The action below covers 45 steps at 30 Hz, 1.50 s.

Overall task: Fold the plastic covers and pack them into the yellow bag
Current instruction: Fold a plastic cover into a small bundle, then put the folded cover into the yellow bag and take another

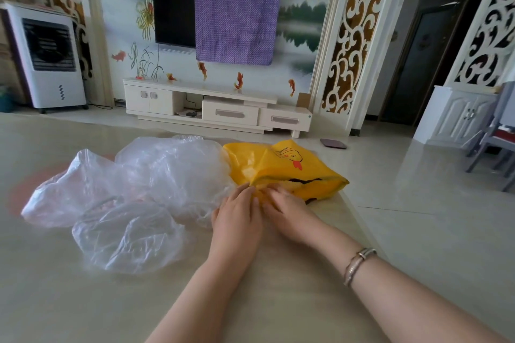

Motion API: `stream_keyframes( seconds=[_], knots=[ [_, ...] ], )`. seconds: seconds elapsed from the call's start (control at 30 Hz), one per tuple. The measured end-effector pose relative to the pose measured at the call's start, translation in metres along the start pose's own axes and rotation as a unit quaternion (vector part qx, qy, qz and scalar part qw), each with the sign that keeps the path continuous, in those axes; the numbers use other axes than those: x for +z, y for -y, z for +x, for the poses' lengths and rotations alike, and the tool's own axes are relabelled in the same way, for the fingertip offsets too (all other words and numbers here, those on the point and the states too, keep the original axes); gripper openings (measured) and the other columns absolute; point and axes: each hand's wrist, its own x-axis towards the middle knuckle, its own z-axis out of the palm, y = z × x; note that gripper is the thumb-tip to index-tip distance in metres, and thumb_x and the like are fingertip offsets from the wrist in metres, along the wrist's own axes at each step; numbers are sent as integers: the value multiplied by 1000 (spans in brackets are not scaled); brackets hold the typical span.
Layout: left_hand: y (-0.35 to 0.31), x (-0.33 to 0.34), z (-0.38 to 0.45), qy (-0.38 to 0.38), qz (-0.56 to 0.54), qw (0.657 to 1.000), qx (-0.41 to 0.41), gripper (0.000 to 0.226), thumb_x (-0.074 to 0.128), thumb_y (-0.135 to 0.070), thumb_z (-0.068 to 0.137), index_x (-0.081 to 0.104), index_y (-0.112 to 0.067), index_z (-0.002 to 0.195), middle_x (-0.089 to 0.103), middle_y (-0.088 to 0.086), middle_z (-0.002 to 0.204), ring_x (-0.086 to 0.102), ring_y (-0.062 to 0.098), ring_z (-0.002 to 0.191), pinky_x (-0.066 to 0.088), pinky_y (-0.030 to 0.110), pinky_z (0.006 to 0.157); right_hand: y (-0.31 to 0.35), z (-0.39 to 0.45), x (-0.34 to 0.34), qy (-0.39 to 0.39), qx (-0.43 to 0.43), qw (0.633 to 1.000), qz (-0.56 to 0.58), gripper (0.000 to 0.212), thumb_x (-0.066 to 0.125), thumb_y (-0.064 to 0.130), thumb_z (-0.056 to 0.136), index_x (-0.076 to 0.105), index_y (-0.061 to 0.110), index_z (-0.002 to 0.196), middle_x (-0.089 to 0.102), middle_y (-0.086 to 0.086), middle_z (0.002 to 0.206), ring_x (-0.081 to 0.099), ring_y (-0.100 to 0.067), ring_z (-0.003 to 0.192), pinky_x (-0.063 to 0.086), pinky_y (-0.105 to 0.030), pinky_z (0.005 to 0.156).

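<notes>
Yellow bag (281,167) lies on table (83,301); left hand (237,214) and right hand (289,210) pinch its near mouth, evidently to open it. Unfolded plastic covers (133,189) lie just left.

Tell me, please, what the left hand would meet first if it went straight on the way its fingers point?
The left hand points up and away; its fingertips already touch the near edge of the yellow bag, so it would likely push into that, the clear covers just beside.
</notes>
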Motion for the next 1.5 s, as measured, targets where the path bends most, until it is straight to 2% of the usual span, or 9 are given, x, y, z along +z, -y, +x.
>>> stream_keyframes(
  seconds=[0.3,0.47,0.6,0.73,0.9,1.03,1.13,1.23,1.5],
  knots=[
    [10,0,1,-2,29,999,14,35,36,-25,102,59,-26,128,49,-14,142,42,8,131,23,25,102,-12,17,17,29,41,994,-94,34,31,38,102,52,29,126,52,-6,139,42,-30,131,32,-41,106],
    [4,-10,-1,-59,14,998,6,23,45,-18,96,64,-22,108,58,-9,125,49,16,119,22,23,87,-25,-19,7,21,13,999,-28,44,39,37,102,39,28,145,31,3,155,21,-17,145,16,-40,119],
    [8,-26,-2,-116,56,991,-44,25,48,-20,93,62,-21,114,46,-4,140,32,20,131,24,33,105,-26,-42,-2,7,21,1000,15,44,41,38,102,41,30,145,29,6,156,16,-15,147,14,-38,120],
    [13,-31,-10,-52,101,987,-109,39,40,-25,97,53,-20,133,25,5,157,13,25,145,12,41,116,-18,-59,-4,-12,20,999,47,37,43,34,102,49,30,138,39,8,149,21,-13,145,17,-34,120],
    [15,-29,-11,-61,115,985,-111,35,36,-18,95,63,-9,116,52,5,135,33,27,130,22,37,108,-13,-68,-6,-31,21,996,78,33,44,30,102,52,27,134,41,9,147,20,-9,145,14,-20,110],
    [11,-30,-11,-147,52,985,-76,33,41,-16,96,62,-14,121,56,-2,128,37,20,128,25,34,108,-11,-69,-9,-43,19,995,89,30,45,27,102,56,26,130,44,14,137,26,-4,139,16,-14,106],
    [4,-31,-13,-210,5,977,-35,22,47,-16,94,64,-22,106,60,-10,112,46,16,118,25,29,102,-7,-71,-12,-68,14,987,145,23,48,24,101,59,29,120,49,21,123,40,5,123,24,0,95],
    [-3,-29,-14,-233,-40,972,4,17,53,-13,90,65,-25,91,60,-17,96,53,11,102,30,26,95,-4,-72,-15,-93,18,971,220,20,50,23,100,62,31,113,59,21,117,51,9,111,36,-3,87],
    [-26,-30,-18,-78,-380,921,-27,24,58,2,86,71,-16,79,71,-6,78,63,4,72,47,13,63,-4,-66,-16,-112,40,938,326,19,64,19,90,64,26,108,68,15,107,60,4,100,44,-11,75]
  ],
)
